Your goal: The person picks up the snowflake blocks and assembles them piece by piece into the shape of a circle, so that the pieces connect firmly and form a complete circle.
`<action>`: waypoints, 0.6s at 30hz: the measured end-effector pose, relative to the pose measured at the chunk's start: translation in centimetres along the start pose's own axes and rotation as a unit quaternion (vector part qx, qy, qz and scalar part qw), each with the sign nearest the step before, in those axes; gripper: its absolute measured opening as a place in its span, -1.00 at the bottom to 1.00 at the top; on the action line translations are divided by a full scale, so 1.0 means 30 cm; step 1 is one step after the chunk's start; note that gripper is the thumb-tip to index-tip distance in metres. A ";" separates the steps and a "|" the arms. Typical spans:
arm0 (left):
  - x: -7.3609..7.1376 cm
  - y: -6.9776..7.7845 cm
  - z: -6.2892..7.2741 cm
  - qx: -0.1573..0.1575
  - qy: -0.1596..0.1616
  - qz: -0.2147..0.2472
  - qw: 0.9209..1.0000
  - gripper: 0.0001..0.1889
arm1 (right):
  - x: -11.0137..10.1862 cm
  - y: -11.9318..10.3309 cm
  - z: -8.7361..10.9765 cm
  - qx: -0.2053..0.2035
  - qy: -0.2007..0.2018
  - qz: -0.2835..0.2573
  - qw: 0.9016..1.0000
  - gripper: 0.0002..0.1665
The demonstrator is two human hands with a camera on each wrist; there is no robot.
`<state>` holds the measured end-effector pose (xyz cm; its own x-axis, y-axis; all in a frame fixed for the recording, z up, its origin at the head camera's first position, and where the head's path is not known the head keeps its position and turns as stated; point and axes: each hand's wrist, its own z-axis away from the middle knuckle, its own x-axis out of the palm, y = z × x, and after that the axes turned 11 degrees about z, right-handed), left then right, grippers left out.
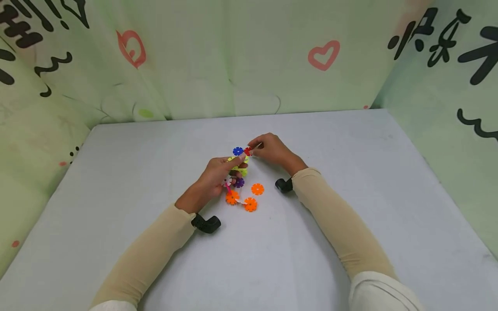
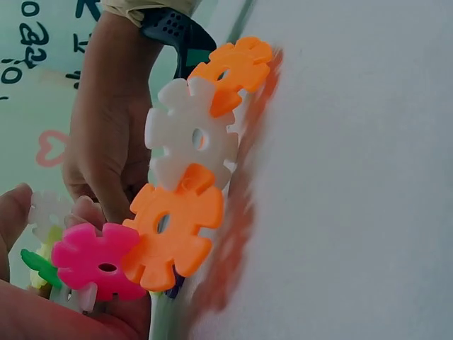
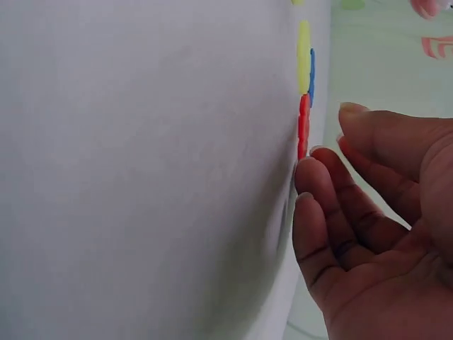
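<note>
White tabletop (image 1: 389, 194) before pale green drapes (image 1: 249, 65) with pink hearts (image 1: 333, 57).

The counter (image 1: 311, 259) is looking smooth and matt. On the counter, the loose orange disc (image 1: 253, 189) is showing smooth plastic; over it, a milky disc (image 2: 173, 131) is showing translucent plastic. Behind the counter, the printed backdrop (image 1: 253, 60) is looking like creased cloth; above it, beige sleeves (image 1: 145, 252) are showing matt fabric.

Two beige sleeves (image 1: 144, 252) fit close, wrinkle lightly. White outer sleeves (image 1: 383, 291) overlap them at the upper ends. Black, curved wrist mounts (image 1: 209, 225) sit at the beige cuffs (image 1: 306, 174), one dotted. Hands (image 1: 213, 176) bare beyond the cuffs.
</note>
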<state>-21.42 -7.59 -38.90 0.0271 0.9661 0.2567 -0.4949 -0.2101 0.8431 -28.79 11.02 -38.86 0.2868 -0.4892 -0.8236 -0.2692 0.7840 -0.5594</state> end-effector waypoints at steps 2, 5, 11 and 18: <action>-0.001 -0.001 0.001 0.005 -0.001 0.007 1.000 -0.58 | 0.005 -0.004 -0.012 0.007 -0.008 0.010 1.000 -0.65; -0.002 -0.001 0.001 0.014 -0.006 0.019 1.000 -0.59 | 0.010 -0.010 -0.023 0.016 -0.016 0.030 0.999 -0.61; -0.005 -0.001 0.000 0.021 -0.013 0.042 0.999 -0.60 | 0.017 -0.011 -0.037 0.015 -0.027 0.059 0.998 -0.62; -0.005 0.003 -0.003 0.012 -0.010 0.061 0.998 -0.59 | 0.010 0.005 -0.015 0.023 -0.019 0.039 0.999 -0.65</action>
<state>-21.55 -7.74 -38.90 -0.0146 0.9298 0.3677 -0.4746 -0.3302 0.8159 -29.16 10.82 -39.22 0.3018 -0.4110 -0.8602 -0.2498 0.8367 -0.4874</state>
